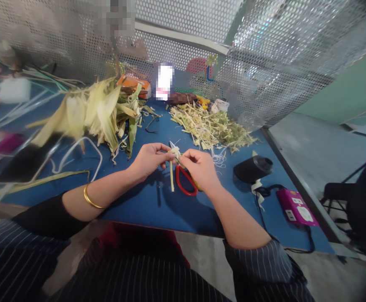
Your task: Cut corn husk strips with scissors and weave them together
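Note:
Between my two hands is a pale strip of corn husk [172, 178], one end hanging down toward the table. My left hand [153, 159] pinches it between thumb and fingers. My right hand [200, 165] closes on the folded upper part of the same strip, close to the left fingertips. Beneath the right hand, scissors with red handles [186, 193] lie on the blue table [145, 205], their blade tips pointing away and partly hidden by the hands. A heap of husk scraps [208, 128] lies just beyond.
Large corn husks [95, 111] pile up at the left back, before a perforated metal screen [183, 46]. A bright phone [164, 82] stands there. To the right are a black cylinder [252, 169], a purple power strip [298, 207] with cables, and white thread [219, 157].

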A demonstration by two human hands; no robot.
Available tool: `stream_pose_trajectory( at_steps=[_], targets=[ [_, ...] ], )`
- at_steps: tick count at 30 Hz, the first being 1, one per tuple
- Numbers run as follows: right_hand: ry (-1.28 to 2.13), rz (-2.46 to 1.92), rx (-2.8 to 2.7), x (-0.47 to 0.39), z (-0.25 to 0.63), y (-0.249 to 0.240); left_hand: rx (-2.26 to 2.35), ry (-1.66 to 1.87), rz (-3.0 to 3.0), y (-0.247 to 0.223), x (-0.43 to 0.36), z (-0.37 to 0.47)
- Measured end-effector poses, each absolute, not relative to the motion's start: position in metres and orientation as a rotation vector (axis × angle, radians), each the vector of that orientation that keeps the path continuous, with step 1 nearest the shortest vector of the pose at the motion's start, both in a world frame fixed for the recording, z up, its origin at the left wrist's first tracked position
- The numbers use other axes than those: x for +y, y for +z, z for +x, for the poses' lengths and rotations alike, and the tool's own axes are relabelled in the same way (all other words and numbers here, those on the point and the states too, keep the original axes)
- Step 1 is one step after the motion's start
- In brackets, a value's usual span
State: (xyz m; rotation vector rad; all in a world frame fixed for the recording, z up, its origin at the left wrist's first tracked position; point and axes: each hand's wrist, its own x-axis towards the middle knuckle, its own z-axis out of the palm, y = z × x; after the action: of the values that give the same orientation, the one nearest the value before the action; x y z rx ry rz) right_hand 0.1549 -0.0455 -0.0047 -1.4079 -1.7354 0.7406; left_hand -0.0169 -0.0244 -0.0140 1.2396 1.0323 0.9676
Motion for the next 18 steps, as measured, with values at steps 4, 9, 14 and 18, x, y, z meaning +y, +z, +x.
stream_pose_trajectory(
  at_steps=[4,9,14,18],
  targets=[
    [0.614,-1.442,-1.802,-0.0476,0.1541,-0.0016,1.031,0.934,1.264,-0.0141,-0.0251,-0.0168],
    [0.603,-1.447,-1.728,-0.0474,0.1522,-0.0022,1.029,0.901,1.373,-0.0136,-0.0269,-0.0158],
    [0.736,-1.426,-1.751,-0.0440,0.1549,-0.0060,1.068,0.847,1.556,-0.0128,-0.0298,-0.0163],
    [0.801,-1.422,-1.673,-0.0429,0.1552,-0.0033,1.045,0.789,1.591,-0.0123,-0.0305,-0.0167]
  ],
)
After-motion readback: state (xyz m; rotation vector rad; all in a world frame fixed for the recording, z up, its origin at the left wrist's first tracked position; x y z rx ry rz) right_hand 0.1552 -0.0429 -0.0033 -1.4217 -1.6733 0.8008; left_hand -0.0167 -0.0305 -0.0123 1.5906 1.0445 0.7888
